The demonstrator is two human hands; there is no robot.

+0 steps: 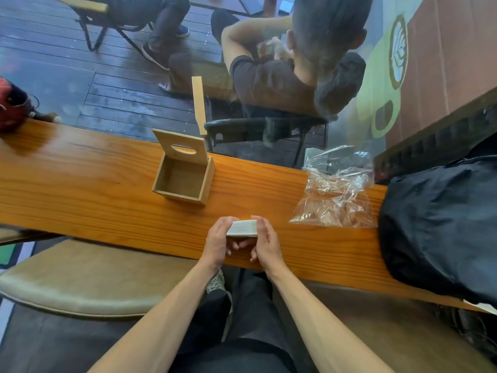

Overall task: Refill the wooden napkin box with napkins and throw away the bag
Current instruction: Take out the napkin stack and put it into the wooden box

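A stack of white napkins point(242, 228) is held between my left hand point(219, 242) and my right hand point(265, 244), just above the near part of the wooden counter point(94, 184). The wooden napkin box point(184, 176) stands farther back and to the left of my hands, empty, with its slotted lid point(183, 146) propped upright at its far side. A crumpled clear plastic bag point(337, 192) lies on the counter to the right of my hands, and it looks empty.
A black backpack point(441, 224) fills the right end of the counter beside the bag. A window runs along the counter's far edge; behind it a person sits on a chair. A red object point(10, 103) sits at the far left. A cushioned seat point(80, 281) lies below left.
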